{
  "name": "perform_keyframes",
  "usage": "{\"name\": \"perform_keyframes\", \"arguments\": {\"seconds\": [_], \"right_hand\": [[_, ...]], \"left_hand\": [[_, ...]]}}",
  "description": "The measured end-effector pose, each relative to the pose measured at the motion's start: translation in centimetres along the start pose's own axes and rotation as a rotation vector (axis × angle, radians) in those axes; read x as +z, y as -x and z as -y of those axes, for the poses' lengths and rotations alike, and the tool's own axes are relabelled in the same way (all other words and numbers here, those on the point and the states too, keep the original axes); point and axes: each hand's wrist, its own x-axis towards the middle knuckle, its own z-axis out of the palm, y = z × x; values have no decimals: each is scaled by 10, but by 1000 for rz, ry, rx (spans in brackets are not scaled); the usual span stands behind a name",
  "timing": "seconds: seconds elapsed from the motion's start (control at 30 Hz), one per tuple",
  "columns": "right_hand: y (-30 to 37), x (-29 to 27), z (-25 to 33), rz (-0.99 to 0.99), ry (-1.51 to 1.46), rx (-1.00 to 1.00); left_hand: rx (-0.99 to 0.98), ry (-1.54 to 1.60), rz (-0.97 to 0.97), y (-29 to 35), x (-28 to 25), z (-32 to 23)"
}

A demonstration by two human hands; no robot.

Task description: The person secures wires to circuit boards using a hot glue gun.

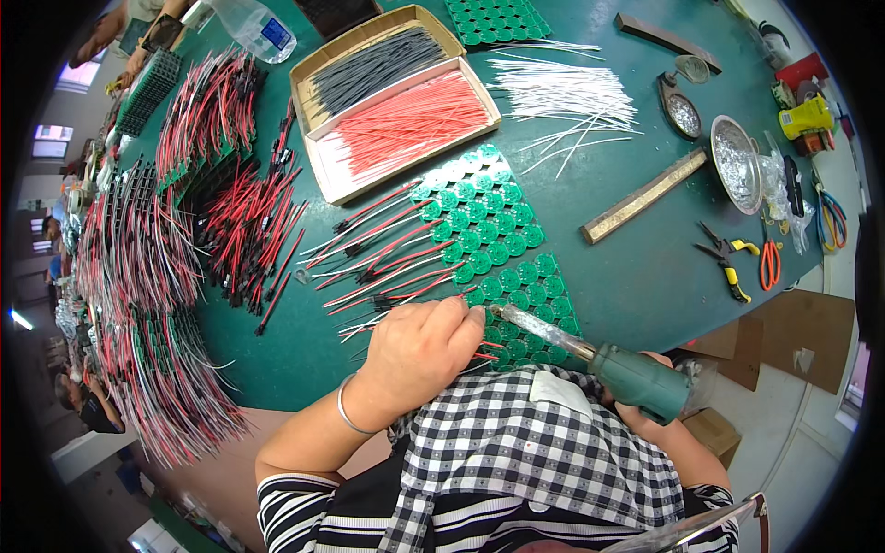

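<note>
My left hand (419, 343) is closed in a pinch low over the green round circuit boards (493, 221), apparently on a thin wire mostly hidden beneath the fingers. Close by its fingertips, the silvery tip of a green soldering gun (641, 382) meets a board. My right hand (631, 417) is wrapped round the gun's body, partly hidden behind it. Red, white and black wires (392, 249) stick out leftward from the left edge of the board panel. More red wire ends (489, 350) show just below my left hand.
Cartons hold red (415, 120) and black tubes (378, 69); white wires (572, 92) lie right of them. Wired bundles (138, 249) crowd the left. A metal bar (645, 195), a solder dish (736, 164), pliers (728, 263) and scissors (770, 263) lie right. A bottle (253, 32) lies far left.
</note>
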Motion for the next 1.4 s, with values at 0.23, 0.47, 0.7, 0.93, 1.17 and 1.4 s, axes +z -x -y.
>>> {"name": "perform_keyframes", "arguments": {"seconds": [0.23, 0.47, 0.7, 0.93, 1.17, 1.4], "right_hand": [[-1, 2, -2, 9, 68, -15], [6, 11, 0, -243, -717, 209], [-19, 12, 20, -256, -1217, 406], [-28, 20, 22, -226, -1197, 446], [-15, 12, 11, -263, -1191, 365], [11, 6, -2, -274, -984, 206]], "left_hand": [[1, -8, 14, -1, -3, 1], [16, -8, 5, -2, -3, 2], [35, -43, -27, -1, -1, 2], [69, -46, -101, -3, 4, 11], [-107, 0, 29, -4, -15, -11], [-59, 65, -87, 3, -3, -5]]}}
